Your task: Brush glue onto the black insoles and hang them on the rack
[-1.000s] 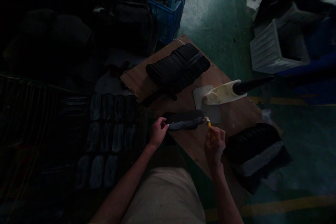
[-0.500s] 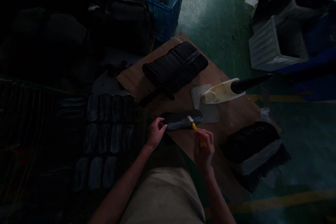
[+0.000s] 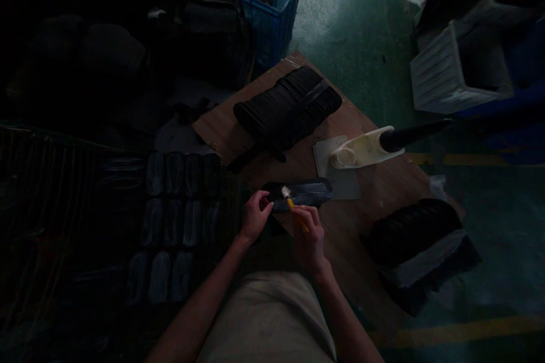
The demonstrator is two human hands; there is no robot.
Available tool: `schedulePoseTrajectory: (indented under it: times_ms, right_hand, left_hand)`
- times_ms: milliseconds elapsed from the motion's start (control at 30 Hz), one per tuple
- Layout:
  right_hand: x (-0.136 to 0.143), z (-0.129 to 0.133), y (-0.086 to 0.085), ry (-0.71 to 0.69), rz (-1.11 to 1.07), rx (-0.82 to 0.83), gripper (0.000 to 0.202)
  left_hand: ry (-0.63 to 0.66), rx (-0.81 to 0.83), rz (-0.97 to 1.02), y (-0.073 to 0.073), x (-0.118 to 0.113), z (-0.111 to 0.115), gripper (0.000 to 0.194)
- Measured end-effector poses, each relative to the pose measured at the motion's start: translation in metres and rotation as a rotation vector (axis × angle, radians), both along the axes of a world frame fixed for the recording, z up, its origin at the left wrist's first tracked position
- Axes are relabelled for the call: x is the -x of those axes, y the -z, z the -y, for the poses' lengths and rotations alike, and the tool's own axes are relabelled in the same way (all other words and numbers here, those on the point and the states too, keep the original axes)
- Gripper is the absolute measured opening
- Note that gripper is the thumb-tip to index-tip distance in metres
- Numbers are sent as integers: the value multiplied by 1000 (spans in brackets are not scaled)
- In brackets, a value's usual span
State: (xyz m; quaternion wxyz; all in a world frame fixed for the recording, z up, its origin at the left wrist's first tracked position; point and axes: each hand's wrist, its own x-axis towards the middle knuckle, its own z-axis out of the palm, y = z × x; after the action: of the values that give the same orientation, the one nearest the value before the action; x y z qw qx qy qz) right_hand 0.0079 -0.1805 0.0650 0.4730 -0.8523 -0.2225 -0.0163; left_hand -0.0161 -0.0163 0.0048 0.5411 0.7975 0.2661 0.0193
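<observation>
A flat, black, sole-shaped piece [image 3: 313, 191] lies on the wooden board, with a whitish wet-looking film over much of its top. My left hand [image 3: 254, 216] pinches its left end between thumb and fingers. In my right hand [image 3: 310, 237] is a brush [image 3: 290, 203] with a yellow handle and pale bristles. The fingers are closed round the handle, and the bristles touch the piece near its left part. Several similar pieces with whitish streaks [image 3: 159, 277] lie in rows at the left.
On the wooden board [image 3: 383, 204] stand a tied stack of black pieces [image 3: 289, 105], a cream holder with a black handle [image 3: 368, 148] on a pale plate, and another black bundle [image 3: 419, 244]. Beyond are a blue crate [image 3: 272, 25] and a grey bin [image 3: 438, 76].
My right hand has moved the brush left along the piece, toward my left hand. The whitish film covers more of the top. My left hand stays at the left end.
</observation>
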Motion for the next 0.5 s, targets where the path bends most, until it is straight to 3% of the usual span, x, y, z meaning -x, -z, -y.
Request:
schedulePoseTrajectory:
  times_ms: [133,267,400,500]
  right_hand:
    - [-10,8,-1,186,66,18,24]
    - [-3,-3,7,77,3,53,22]
    - [15,-24,6,23,-92,-54,21]
    - [20,-25,4,27,-164,-115,18]
  left_hand:
    - [-21,18,9,3,1,2,24]
    - [-24,59,23,7,1,1,23]
    - [-35,136,48,9,0,0,21]
    - [-55,215,49,9,1,1,20]
